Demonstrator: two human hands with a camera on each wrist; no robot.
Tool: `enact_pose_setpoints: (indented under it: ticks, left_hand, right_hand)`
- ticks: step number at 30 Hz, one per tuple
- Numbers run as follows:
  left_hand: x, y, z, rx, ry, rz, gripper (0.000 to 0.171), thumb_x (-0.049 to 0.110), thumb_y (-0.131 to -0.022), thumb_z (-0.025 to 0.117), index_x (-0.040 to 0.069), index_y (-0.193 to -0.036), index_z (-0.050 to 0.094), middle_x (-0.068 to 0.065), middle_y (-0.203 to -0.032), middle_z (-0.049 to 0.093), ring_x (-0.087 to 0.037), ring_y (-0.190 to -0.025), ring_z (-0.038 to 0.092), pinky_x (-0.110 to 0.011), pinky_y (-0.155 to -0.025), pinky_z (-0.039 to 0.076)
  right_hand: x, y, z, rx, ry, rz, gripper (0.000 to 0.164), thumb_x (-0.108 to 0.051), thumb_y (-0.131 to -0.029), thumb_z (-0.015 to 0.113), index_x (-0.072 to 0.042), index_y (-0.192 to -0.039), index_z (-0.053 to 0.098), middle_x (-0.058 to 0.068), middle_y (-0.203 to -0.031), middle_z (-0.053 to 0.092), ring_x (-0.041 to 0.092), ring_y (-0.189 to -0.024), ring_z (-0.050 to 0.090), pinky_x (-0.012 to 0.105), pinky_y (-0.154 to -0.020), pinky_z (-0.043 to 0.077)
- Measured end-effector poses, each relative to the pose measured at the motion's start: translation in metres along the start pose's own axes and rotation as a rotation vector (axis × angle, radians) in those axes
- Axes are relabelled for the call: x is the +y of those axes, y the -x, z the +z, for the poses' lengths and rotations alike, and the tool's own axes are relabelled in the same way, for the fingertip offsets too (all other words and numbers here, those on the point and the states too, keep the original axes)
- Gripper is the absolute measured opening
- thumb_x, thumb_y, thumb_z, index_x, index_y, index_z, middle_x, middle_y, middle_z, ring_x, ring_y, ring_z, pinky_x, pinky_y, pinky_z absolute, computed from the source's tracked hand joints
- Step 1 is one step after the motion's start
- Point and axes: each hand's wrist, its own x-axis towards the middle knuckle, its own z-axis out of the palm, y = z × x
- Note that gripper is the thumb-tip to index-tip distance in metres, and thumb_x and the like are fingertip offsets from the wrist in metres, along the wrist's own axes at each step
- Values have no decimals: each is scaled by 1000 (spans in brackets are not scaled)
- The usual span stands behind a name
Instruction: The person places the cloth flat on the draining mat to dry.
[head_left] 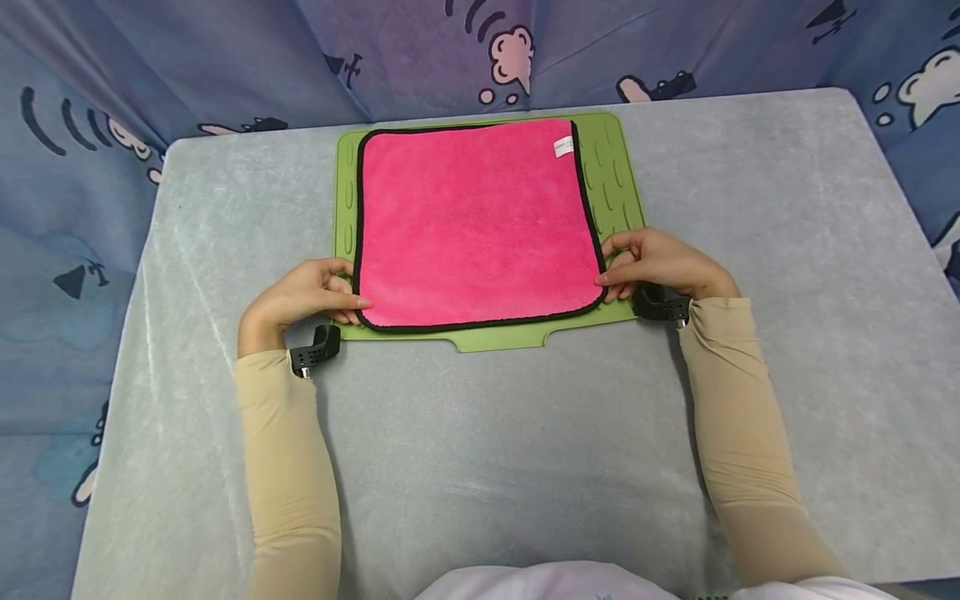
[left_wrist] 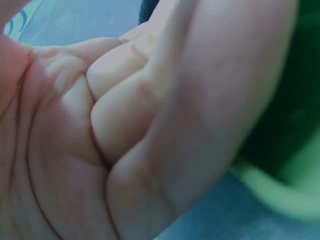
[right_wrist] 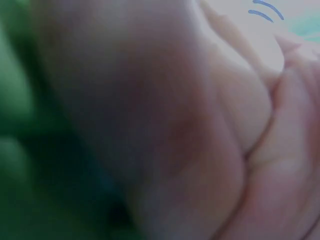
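Note:
A bright pink cloth with black edging and a small white label lies spread flat over a green board with raised oval bumps. My left hand pinches the near left corner of the cloth, thumb on top and curled fingers at the edge. At the near right corner, my right hand pinches the black border in the same way. In the left wrist view the curled fingers fill most of the picture, beside the board's green rim. The right wrist view is mostly blurred fingers that hide the cloth.
A grey cloth-covered table extends around the board. Behind it and on both sides hangs a blue-purple printed curtain. Black wrist mounts sit under both wrists, close to the board's near corners.

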Motion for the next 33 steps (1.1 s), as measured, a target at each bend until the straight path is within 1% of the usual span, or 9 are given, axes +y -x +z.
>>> enact_pose_setpoints:
  ticks: [2, 6, 9, 14, 20, 21, 25, 27, 33]
  left_hand:
    - [1, 0, 0, -9, -10, -2, 58, 0, -87, 64, -15, -130, 28, -4, -73, 67, -12, -61, 66, -27, -61, 57]
    - [3, 0, 1, -12, -27, 0, 61, 0, -87, 64, -15, -133, 26, -5, -71, 66, -12, -59, 65, -27, -61, 57]
    - [2, 1, 0, -4, -32, 1, 55, -1, -87, 62, -15, -128, 29, -5, -71, 66, -12, -59, 65, -27, -60, 56]
    - [1, 0, 0, -2, -26, -2, 48, -2, -87, 62, -15, -123, 32, -5, -71, 66, -11, -59, 66, -26, -60, 56]
    - [-1, -2, 1, -8, -24, 0, 45, -1, -87, 63, -13, -120, 35, -5, -71, 66, -11, -59, 66, -26, -61, 56]
    - [-2, -2, 1, -8, -25, -1, 41, -1, -87, 63, -13, -115, 35, -5, -70, 65, -11, -59, 66, -26, -61, 56]
    - [-4, -2, 1, -8, -22, -1, 35, -2, -87, 62, -11, -110, 38, -5, -69, 65, -10, -59, 65, -25, -60, 56]
    - [-4, -2, 1, -10, -19, 5, 29, -2, -87, 62, -7, -100, 37, -5, -68, 65, -10, -59, 66, -25, -59, 56]
    - [-4, -4, 1, -17, -13, 22, 27, -2, -87, 62, -2, -92, 36, -5, -68, 64, -11, -59, 66, -25, -58, 56]
  right_hand:
    - [-1, 0, 1, -11, 10, 5, 25, -1, -88, 64, 7, -99, 43, 10, -81, 71, 21, -67, 69, 34, -61, 57]
    - [-6, 0, 3, -15, 22, 15, 26, -2, -87, 65, 6, -99, 43, 10, -81, 71, 22, -66, 68, 32, -60, 57]
    - [-8, -1, 4, 1, 27, 21, 24, -4, -88, 64, 6, -100, 44, 10, -79, 70, 21, -64, 67, 31, -59, 56]
    - [-9, -5, 6, 93, 23, 38, 21, -9, -90, 63, 4, -99, 49, 9, -71, 67, 18, -60, 65, 31, -59, 56]
    - [-14, -15, 4, 235, -12, 44, 15, -14, -90, 65, -1, -89, 58, 4, -64, 60, 13, -56, 60, 28, -59, 56]
    - [-16, -18, 3, 247, -22, 42, 14, -15, -90, 65, -2, -87, 59, 3, -63, 60, 12, -55, 59, 27, -58, 56]
    - [-23, -31, -4, 294, -52, 42, 11, -15, -90, 64, -6, -84, 64, 1, -63, 59, 10, -54, 58, 23, -57, 55]
    - [-27, -37, -8, 310, -52, 47, 12, -16, -90, 64, -7, -84, 64, 1, -65, 58, 9, -55, 58, 23, -57, 55]
    - [-37, -53, -19, 346, -99, 54, 11, -15, -89, 66, -7, -83, 64, 0, -66, 56, 8, -55, 57, 21, -55, 54]
